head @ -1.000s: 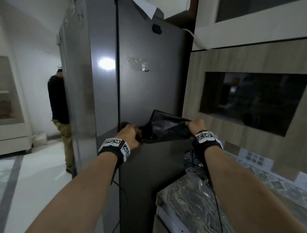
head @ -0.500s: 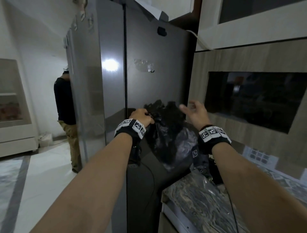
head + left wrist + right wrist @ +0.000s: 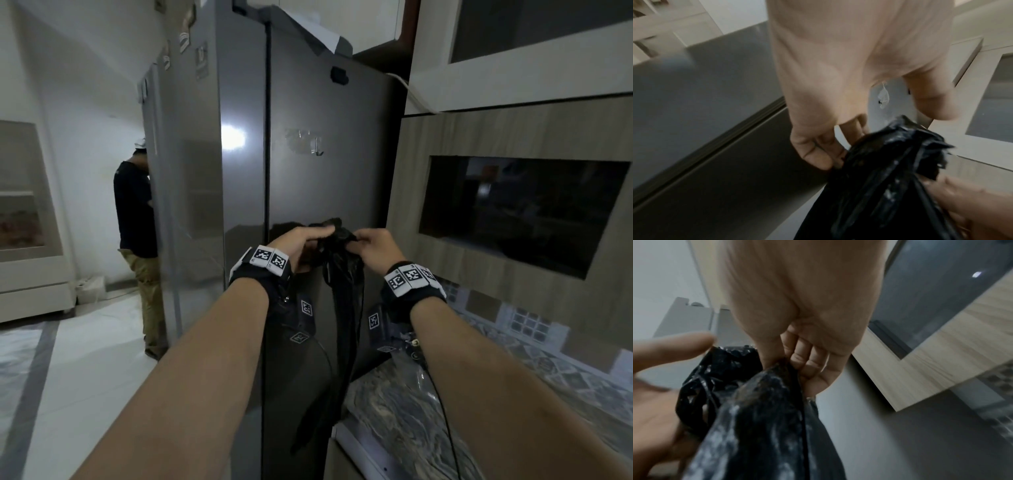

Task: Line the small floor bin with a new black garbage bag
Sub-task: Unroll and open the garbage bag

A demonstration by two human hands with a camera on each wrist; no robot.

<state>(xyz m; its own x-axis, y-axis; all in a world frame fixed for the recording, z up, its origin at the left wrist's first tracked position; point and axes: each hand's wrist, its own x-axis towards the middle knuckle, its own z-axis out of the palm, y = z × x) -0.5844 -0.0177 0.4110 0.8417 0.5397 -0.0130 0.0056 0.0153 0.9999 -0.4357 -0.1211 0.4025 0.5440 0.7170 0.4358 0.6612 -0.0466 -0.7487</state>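
Observation:
The black garbage bag (image 3: 342, 308) hangs as a long narrow strip in front of the fridge, its top bunched between my two hands at chest height. My left hand (image 3: 323, 236) holds the bunched top, its fingers curled against the plastic (image 3: 890, 170) and its thumb raised clear of it. My right hand (image 3: 358, 240) pinches the same top from the right, fingers curled on the bag (image 3: 756, 402). The two hands nearly touch. No floor bin shows in any view.
A tall grey fridge (image 3: 239, 205) stands right behind the bag. A marble counter (image 3: 411, 428) runs along the lower right below a wood panel with a dark niche (image 3: 513, 212). A person (image 3: 135, 212) stands at the fridge's far left corner on the white floor (image 3: 85, 377).
The bag was stretched wide between both hands. My right hand then let go and opened. It now pinches the top again beside my left hand, and the bag hangs long and narrow.

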